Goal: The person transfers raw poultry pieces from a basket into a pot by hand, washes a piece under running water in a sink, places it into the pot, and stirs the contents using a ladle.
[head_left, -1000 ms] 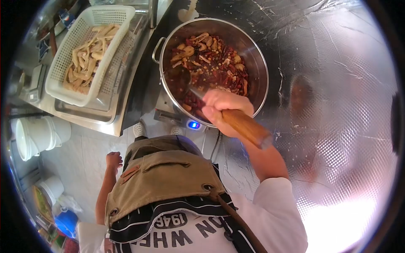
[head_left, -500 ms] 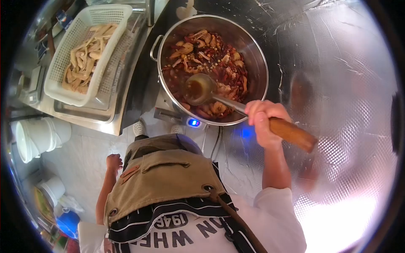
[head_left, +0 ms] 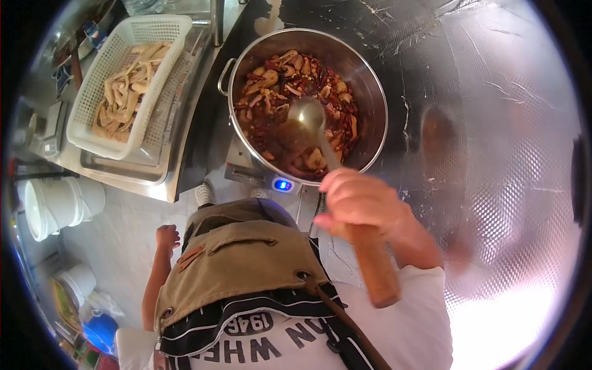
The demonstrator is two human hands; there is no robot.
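Note:
My right hand [head_left: 364, 200] is wrapped round the wooden handle of a metal ladle [head_left: 306, 114]. The ladle's bowl is over the middle of a large stainless steel pot [head_left: 383, 126], at the surface of the food; blur hides how deep it sits. Inside the pot lies a dark red broth [head_left: 277, 139] with red chillies, sliced pieces and small pale bits. By my left side hangs my left hand [head_left: 167, 237], its fingers curled in, with nothing visible in them.
At left, a white perforated basket [head_left: 139, 145] of pale meat pieces [head_left: 126, 92] sits on a metal tray [head_left: 161, 172]. A cooker with a lit blue display [head_left: 283, 185] stands under the pot. White buckets [head_left: 52, 206] and a blue basin [head_left: 100, 332] are on the floor. A foil-like surface [head_left: 487, 160] lines the right.
The ladle's bowl has moved up and right within the pot and turned over. My right hand has shifted left and down, swinging the handle's end toward my body. My left hand stays put.

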